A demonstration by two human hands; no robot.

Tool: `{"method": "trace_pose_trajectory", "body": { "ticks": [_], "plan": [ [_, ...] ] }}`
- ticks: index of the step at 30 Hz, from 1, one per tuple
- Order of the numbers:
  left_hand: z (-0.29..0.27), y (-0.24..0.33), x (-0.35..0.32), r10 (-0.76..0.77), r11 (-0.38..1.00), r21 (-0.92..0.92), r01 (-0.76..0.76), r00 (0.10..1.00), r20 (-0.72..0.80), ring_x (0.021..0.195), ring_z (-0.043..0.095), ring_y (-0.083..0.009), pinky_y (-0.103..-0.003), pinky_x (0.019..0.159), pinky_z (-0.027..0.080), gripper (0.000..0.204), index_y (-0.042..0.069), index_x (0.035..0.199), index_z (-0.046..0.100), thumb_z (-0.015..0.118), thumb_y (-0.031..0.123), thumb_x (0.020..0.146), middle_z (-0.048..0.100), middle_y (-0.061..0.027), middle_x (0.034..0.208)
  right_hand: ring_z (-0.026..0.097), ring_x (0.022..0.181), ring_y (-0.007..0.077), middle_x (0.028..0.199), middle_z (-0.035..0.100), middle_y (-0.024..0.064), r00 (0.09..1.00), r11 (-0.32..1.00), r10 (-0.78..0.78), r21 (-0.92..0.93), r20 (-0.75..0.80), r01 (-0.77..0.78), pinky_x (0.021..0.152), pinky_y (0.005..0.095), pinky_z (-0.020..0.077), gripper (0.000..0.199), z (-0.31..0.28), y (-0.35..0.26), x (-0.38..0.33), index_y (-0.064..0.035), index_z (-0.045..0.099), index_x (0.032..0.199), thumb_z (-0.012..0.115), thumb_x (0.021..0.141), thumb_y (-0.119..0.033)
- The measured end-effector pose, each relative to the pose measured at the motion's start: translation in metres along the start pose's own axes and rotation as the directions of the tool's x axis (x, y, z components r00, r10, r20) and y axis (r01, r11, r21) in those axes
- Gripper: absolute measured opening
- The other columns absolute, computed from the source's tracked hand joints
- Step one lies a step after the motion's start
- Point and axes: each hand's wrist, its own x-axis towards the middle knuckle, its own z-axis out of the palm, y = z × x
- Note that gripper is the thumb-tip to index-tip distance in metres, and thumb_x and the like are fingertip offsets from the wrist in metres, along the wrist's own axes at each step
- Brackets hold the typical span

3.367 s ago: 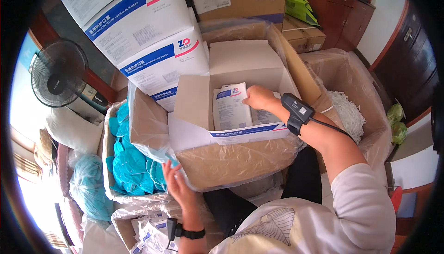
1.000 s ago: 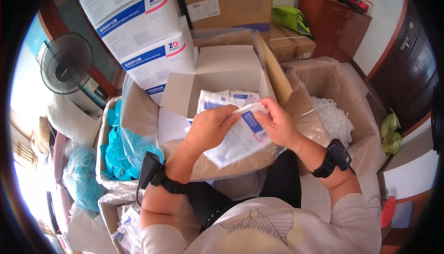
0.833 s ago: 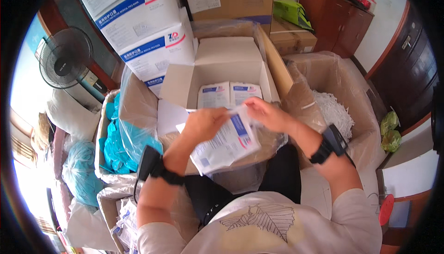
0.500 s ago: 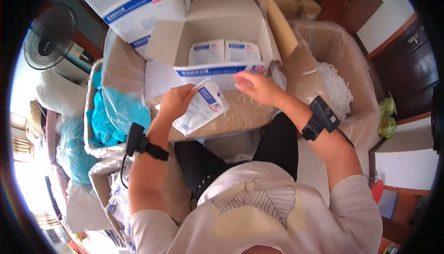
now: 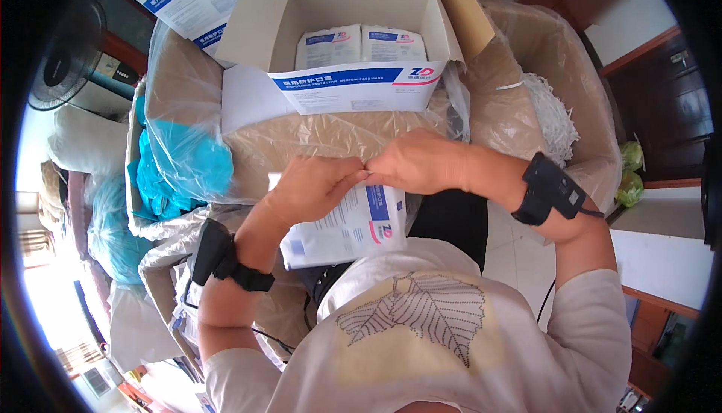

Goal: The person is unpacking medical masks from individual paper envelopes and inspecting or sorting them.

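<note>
My left hand (image 5: 320, 187) and my right hand (image 5: 417, 161) meet in front of my body, fingers pinched together on the upper edge of a flat white mask packet (image 5: 331, 236) with a blue and red print. The packet hangs tilted below my hands, close to my shirt, and its top edge is partly hidden by my fingers. Beyond them stands an open white carton (image 5: 353, 90) with a blue stripe. Two rows of similar mask packets (image 5: 329, 46) sit inside it, side by side.
Large plastic-lined boxes surround me; the left one holds turquoise material (image 5: 184, 161), the right one white shreds (image 5: 553, 116). More white cartons (image 5: 218, 0) are stacked at the back left. A black fan (image 5: 68, 60) stands at the far left.
My right hand has come from the carton's front to join my left on the packet's edge. The packet has moved closer to my body, and the carton sits higher in view.
</note>
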Motion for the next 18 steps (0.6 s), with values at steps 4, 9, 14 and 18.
{"method": "trace_pose_trajectory", "body": {
  "ticks": [4,9,14,18],
  "plan": [
    [0.050,-0.022,-0.008,-0.118,0.745,-0.667,-0.014,0.981,-0.152,0.063,0.052,-0.0136,-0.027,0.059,0.042,0.026,0.001,0.082,0.054,0.044,0.023,0.091,0.055,-0.0014,0.067,0.059,0.063,0.0266,0.065,0.059,0.0088,0.992,0.963,-0.071,-0.266,-0.100,0.042,0.056,0.0375,0.0459,0.026,0.009,-0.006,-0.001,-0.0073,0.054,0.070,0.051,0.081,-0.030],
    [0.090,-0.045,-0.015,-0.512,0.338,-0.941,-0.020,0.835,-0.202,0.062,0.039,-0.0007,-0.018,0.053,0.033,0.027,0.006,0.077,0.055,0.044,0.026,0.092,0.047,0.0072,0.066,0.057,0.059,0.0213,0.063,0.057,0.0053,0.935,0.942,-0.246,-0.290,-0.257,0.168,0.055,0.0318,0.0441,0.013,0.026,-0.017,-0.014,-0.0084,0.053,0.074,0.053,0.075,-0.021],
    [0.077,-0.050,-0.008,-0.471,0.554,-0.832,0.020,0.832,-0.293,0.063,0.042,-0.0027,-0.019,0.056,0.036,0.026,0.003,0.079,0.055,0.045,0.023,0.092,0.049,0.0051,0.067,0.059,0.060,0.0234,0.062,0.058,0.0076,0.904,0.969,-0.216,-0.198,-0.369,0.151,0.056,0.0332,0.0462,0.016,0.027,-0.027,-0.030,-0.0059,0.052,0.072,0.052,0.077,-0.021],
    [0.067,-0.044,0.005,-0.400,0.669,-0.743,0.007,0.846,-0.352,0.062,0.044,-0.0040,-0.020,0.055,0.038,0.025,0.001,0.082,0.057,0.046,0.022,0.091,0.051,0.0029,0.066,0.055,0.052,0.0210,0.056,0.053,0.0055,0.872,0.972,-0.209,-0.194,-0.443,0.134,0.048,0.0308,0.0421,0.014,0.027,-0.030,-0.042,-0.0061,0.053,0.071,0.057,0.074,-0.019]
  ]
}}
